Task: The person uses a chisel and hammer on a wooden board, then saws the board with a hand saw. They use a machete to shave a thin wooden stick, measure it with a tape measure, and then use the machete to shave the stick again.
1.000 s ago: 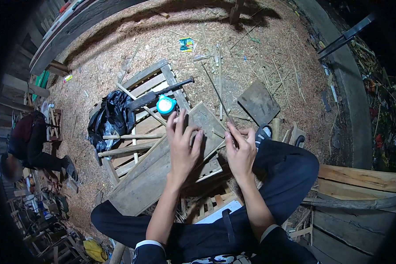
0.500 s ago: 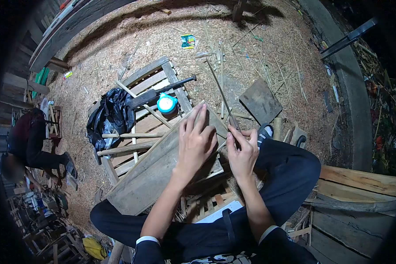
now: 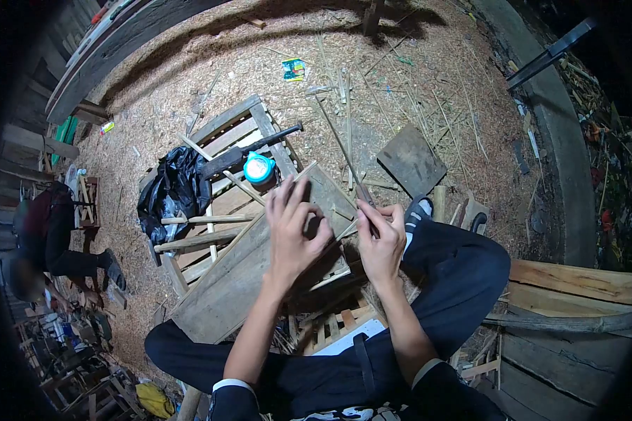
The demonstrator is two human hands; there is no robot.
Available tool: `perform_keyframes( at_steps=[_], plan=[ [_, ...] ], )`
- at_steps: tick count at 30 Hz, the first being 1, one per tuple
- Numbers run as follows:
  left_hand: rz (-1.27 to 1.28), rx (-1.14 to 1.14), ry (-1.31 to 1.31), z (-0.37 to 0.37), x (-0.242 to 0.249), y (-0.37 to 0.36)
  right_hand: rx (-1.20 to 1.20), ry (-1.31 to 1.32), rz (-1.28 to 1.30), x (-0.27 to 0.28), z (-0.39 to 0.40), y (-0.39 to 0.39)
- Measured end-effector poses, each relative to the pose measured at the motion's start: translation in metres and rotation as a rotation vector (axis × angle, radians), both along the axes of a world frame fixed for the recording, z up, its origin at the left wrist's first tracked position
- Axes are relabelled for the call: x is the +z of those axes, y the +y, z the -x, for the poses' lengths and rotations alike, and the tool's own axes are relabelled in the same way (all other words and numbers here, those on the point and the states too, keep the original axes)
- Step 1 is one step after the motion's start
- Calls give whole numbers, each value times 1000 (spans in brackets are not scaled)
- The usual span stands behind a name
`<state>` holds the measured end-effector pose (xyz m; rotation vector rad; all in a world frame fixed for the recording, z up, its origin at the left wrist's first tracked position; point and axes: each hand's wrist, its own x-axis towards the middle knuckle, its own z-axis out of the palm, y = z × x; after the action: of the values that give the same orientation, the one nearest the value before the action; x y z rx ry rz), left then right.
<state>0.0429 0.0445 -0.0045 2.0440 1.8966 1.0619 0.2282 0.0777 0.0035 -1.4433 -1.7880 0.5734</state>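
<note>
I hold the left hand (image 3: 293, 228) unclenched over the board (image 3: 225, 288), fingers bent, thumb apart; my right hand (image 3: 381, 240) grasps the long thin tool (image 3: 363, 193), slanting forward and leftward beside the board.

A long, thin, dark tool (image 3: 340, 144), brownish and thicker at its near end, sits in the right grip (image 3: 379, 238) and slants away toward eleven o'clock. At eight o'clock from that grip lies a long, weathered grey-brown board (image 3: 225, 291), broad face up, running from seven o'clock to one o'clock.
</note>
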Motion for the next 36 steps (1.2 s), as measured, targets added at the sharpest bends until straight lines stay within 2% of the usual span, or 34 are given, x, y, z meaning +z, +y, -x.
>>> perform_keyframes(
  at_steps=[2, 4, 7, 8, 10, 14, 16, 20, 26, 28, 30, 32, 34, 36],
  plan=[
    [74, 147, 54, 3, 18, -19, 2, 49, -16, -3, -3, 0],
    [134, 161, 95, 16, 19, -41, -24, 67, -8, 5, 1, -7],
    [247, 157, 88, 34, 16, -75, -25, 8, -277, 12, 5, -17],
    [239, 178, 88, 40, 17, -85, -6, 14, -285, 16, 8, -19],
    [276, 187, 138, 52, 21, -104, 120, -93, -469, 25, 17, -25],
    [273, 192, 138, 71, 23, -144, 437, -126, -494, 33, 59, -40],
    [307, 184, 79, 76, 22, -160, 573, -150, -560, 30, 92, -34],
    [276, 154, 165, 77, 11, -174, 800, -163, -753, 8, 162, -10],
    [217, 141, 124, 75, 1, -179, 907, -285, -608, 1, 165, -4],
    [221, 151, 110, 71, 2, -177, 849, -243, -604, 12, 144, -8],
    [229, 154, 107, 68, 7, -173, 773, -303, -479, 30, 111, -4],
    [264, 164, 105, 61, 14, -163, 698, -341, -444, 25, 72, 8],
    [267, 160, 94, 56, 9, -152, 646, -429, -285, 26, 34, 15],
    [312, 187, 165, 53, 9, -141, 678, -434, -201, 23, 4, 18]
  ],
)
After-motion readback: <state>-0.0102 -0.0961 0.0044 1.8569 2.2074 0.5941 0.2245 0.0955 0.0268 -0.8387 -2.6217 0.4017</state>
